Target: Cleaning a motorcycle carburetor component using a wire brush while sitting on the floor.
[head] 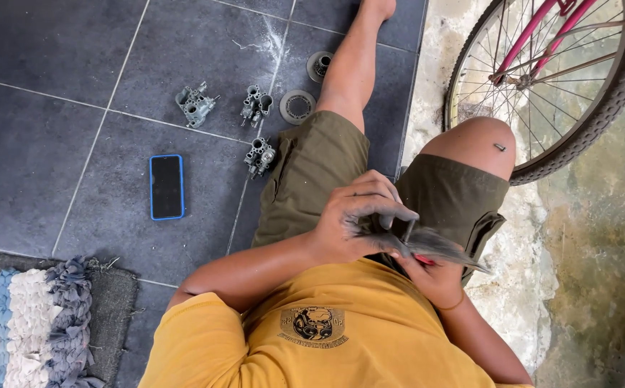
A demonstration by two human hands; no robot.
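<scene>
While I sit: my lap serves as a bench.
Left hand (pixel 359 219): fingers pinching a small grimy part (pixel 391 228).
Right hand (pixel 434 276): closed on brush (pixel 442 248), bristles against it.

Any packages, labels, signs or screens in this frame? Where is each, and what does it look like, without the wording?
Phone: flat on the dark floor tiles, left of the person's leg; rectangular, blue case, screen black.
Shirt print: on the yellow shirt, bottom centre; round dark emblem with a line of lettering under it.
No packages or signs in view.
</scene>
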